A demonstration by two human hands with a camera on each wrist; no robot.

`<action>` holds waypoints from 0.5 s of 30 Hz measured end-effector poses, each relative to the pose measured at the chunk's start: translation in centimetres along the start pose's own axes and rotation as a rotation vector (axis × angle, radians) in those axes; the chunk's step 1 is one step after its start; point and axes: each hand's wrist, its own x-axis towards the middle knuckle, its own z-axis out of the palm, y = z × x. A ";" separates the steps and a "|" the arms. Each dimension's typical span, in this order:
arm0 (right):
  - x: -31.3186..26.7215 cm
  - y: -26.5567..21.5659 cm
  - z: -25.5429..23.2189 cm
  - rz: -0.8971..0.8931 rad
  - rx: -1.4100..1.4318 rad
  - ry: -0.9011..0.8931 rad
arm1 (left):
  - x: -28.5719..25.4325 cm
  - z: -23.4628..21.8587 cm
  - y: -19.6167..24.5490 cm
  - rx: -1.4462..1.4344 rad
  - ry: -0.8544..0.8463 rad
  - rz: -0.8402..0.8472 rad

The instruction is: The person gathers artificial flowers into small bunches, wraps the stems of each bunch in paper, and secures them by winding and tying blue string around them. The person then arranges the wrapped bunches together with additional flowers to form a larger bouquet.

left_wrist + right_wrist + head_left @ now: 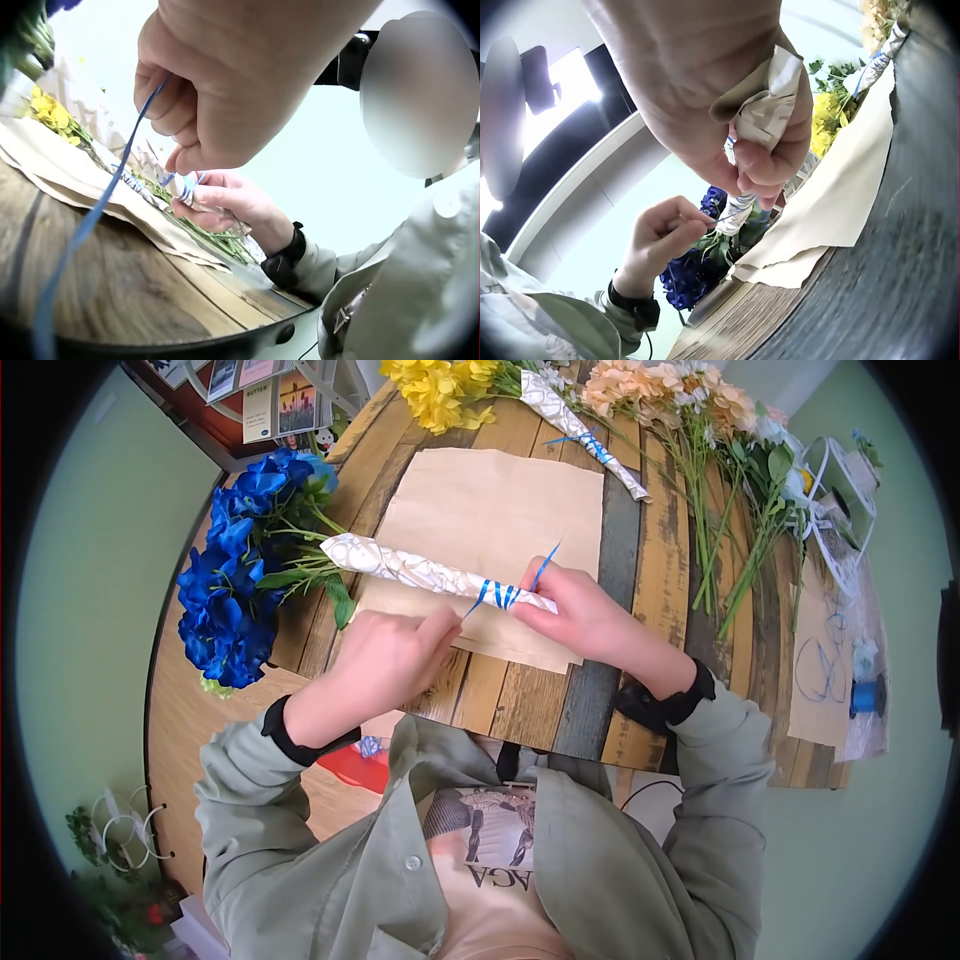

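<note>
A bouquet of blue artificial flowers [235, 570] has its stems rolled in patterned white paper [400, 567]. Near the narrow end of the wrap, my right hand [570, 610] grips it between thumb and fingers. Blue ribbon [497, 594] winds several turns around the wrap just left of that hand, and one loose tip stands up past the right thumb. My left hand [390, 655] pinches the other length of ribbon, drawn taut toward me. In the left wrist view the ribbon [112, 184] trails down from the curled left fingers [169, 112].
Brown paper sheets [490, 500] lie under the bouquet on the wooden table [590, 700]. Behind are yellow flowers [440, 390] with a wrapped stem [575, 430] and peach flowers [670, 390]. At right lie loose green stems [740, 550], a white wire stand [830, 510] and a blue ribbon spool [868, 697].
</note>
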 end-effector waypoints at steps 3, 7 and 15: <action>0.3 -0.2 0.0 -0.065 -0.101 0.008 | -0.1 -0.7 0.2 -0.002 -0.080 0.077; 0.4 0.0 0.4 -0.139 -0.234 0.036 | 2.4 -3.8 -1.7 0.232 -0.148 0.085; 0.2 -1.5 1.2 -0.171 -0.491 -0.031 | 11.3 -1.9 -7.5 0.063 -0.401 0.058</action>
